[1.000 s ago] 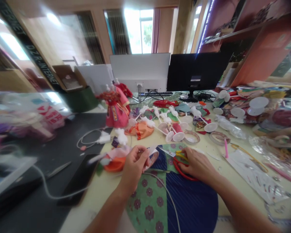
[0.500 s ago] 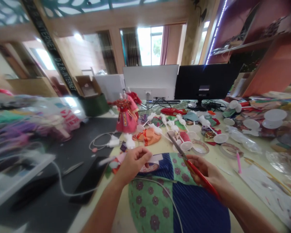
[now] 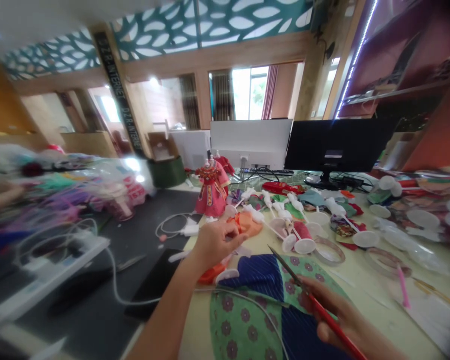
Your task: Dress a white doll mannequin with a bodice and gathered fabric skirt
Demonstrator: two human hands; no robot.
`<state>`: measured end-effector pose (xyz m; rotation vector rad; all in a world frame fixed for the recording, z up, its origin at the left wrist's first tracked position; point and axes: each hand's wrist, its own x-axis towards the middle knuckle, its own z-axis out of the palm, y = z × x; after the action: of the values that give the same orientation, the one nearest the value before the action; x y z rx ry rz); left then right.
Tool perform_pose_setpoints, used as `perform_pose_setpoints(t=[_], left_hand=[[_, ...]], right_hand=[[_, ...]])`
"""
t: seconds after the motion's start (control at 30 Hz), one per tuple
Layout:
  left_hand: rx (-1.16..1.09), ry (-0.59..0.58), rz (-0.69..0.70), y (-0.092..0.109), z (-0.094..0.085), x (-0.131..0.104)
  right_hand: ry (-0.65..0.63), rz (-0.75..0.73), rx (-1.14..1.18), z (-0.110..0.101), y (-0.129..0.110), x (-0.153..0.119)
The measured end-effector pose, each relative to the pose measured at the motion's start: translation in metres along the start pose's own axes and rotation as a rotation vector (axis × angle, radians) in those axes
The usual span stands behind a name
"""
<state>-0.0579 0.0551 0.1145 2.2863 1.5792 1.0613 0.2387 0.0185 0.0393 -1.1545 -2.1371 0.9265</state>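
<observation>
My right hand [image 3: 333,310] is wrapped round scissors [image 3: 303,287] with red handles, blades pointing up and left, over a patchwork cloth [image 3: 243,315]. The cloth has green flowered and dark blue striped panels. My left hand [image 3: 215,245] has its fingers curled and thumb drawn in; what they hold, if anything, is hidden. Just beyond it lies orange doll clothing [image 3: 249,223]. Beneath my left wrist are more orange fabric [image 3: 212,274] and a white round base [image 3: 228,275]. A pale scrap [image 3: 243,251] sits near my thumb, too blurred to name.
Several white doll forms [image 3: 281,210] with round bases lie beyond the cloth. Dressed dolls [image 3: 212,192] stand before the monitors [image 3: 251,140]. Tape rolls [image 3: 328,251] and a pink pen [image 3: 403,287] lie right. A white cable [image 3: 116,285] crosses from the power strip [image 3: 56,275].
The view has tilted up and turned left. My left hand has shifted toward the orange clothing; the white strip at its fingers no longer shows clearly. The scissors have moved lower beside the cloth.
</observation>
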Motion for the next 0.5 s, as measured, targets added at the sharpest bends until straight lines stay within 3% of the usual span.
perform_pose_setpoints(t=[0.17, 0.5], left_hand=[[0.187, 0.025, 0.087, -0.006, 0.005, -0.007], [0.249, 0.016, 0.151, -0.003, 0.015, -0.01]], right_hand=[[-0.096, 0.131, -0.033, 0.005, -0.009, 0.002], [-0.139, 0.141, -0.238, 0.011, -0.016, 0.003]])
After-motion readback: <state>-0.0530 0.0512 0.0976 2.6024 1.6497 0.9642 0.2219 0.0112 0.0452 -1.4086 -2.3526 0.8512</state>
